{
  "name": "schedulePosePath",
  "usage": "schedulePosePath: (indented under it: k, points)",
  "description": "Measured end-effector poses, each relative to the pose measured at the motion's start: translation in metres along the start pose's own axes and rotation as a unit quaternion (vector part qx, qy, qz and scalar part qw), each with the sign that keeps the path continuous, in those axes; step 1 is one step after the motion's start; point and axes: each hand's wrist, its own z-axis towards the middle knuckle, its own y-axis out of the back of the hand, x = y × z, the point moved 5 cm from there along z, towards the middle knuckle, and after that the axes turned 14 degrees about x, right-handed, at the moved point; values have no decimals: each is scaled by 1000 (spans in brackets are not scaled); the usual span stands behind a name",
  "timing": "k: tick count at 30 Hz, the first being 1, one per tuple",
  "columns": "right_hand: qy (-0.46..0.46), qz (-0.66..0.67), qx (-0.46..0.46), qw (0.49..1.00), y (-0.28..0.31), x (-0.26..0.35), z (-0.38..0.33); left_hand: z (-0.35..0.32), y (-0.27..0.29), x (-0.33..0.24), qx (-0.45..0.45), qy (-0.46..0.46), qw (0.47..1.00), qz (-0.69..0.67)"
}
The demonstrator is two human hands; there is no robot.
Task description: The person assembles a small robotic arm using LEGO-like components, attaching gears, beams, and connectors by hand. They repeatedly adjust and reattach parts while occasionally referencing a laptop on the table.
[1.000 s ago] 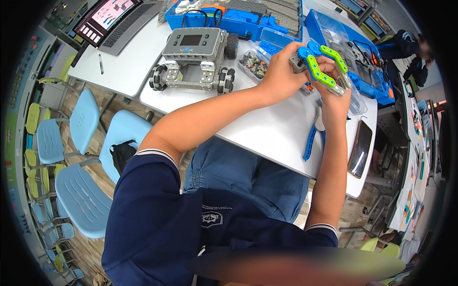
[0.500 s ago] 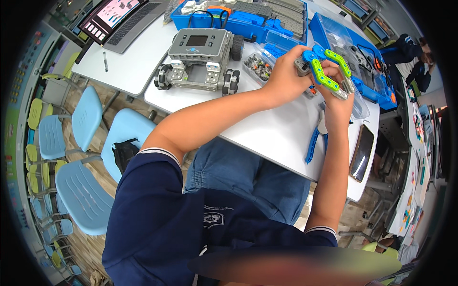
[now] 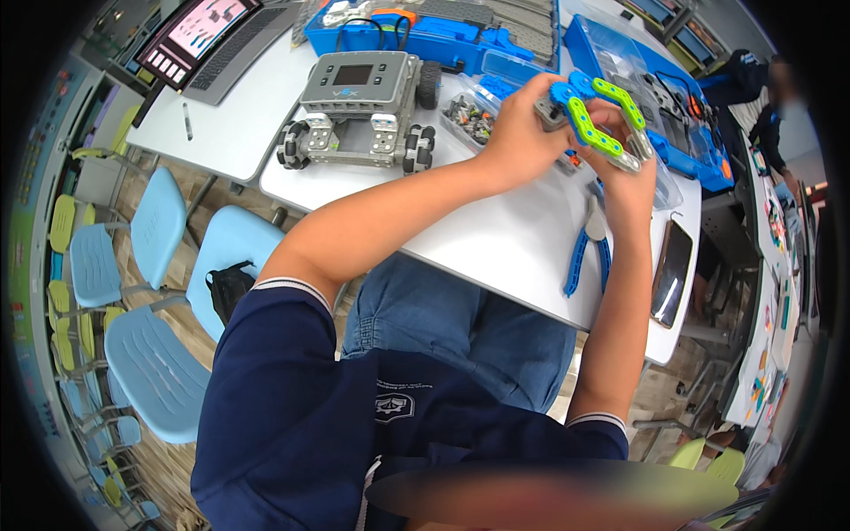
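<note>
Lime-green and blue, here's the plastic claw (image 3: 590, 133) held up over the surface (image 3: 487, 230), slanting from its blue gears (image 3: 562, 93) near the left hand (image 3: 521, 133), which pinches its grey base (image 3: 548, 113), rightward to grey tips (image 3: 628, 163) by the right hand (image 3: 629, 184), curled behind it.

laptop (image 3: 232, 66): cut at top | loose parts (image 3: 469, 120): too small to tell | right hand (image 3: 622, 184): partly behind claw (image 3: 586, 131)
</note>
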Motion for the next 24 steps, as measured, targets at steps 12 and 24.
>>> schedulePosePath:
  k: [12,24]
  points:
    - [-36,100,-39,994,41,10,-4,2,-1,5,36,57,996,-55]
    - [-25,195,2,980,24,16,-2,-1,-3,8,42,26,998,46]
